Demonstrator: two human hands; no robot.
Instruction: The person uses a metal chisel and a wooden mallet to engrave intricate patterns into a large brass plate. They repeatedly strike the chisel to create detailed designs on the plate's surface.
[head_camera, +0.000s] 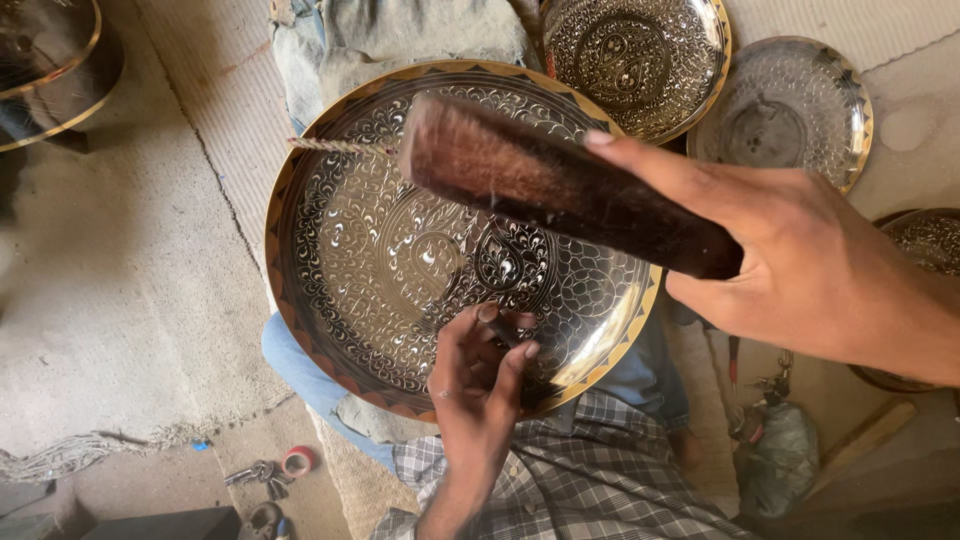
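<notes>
A worn mat (120, 260) covers the floor, bearing five engraved plates. The left hand (480, 385) has its fingers pinching a small tool on the large plate (380, 250). The right hand (800, 270) has its fingers clenched round one wooden block (560, 190).

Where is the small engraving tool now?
In the head view, the left hand pinches the small engraving tool against the large engraved plate, near its lower rim, below the wooden mallet.

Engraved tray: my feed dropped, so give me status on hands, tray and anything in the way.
Left hand pinches a small chisel on the engraved tray. Right hand grips a wooden mallet raised above it. Tray rests on the lap; nothing blocking.
</notes>
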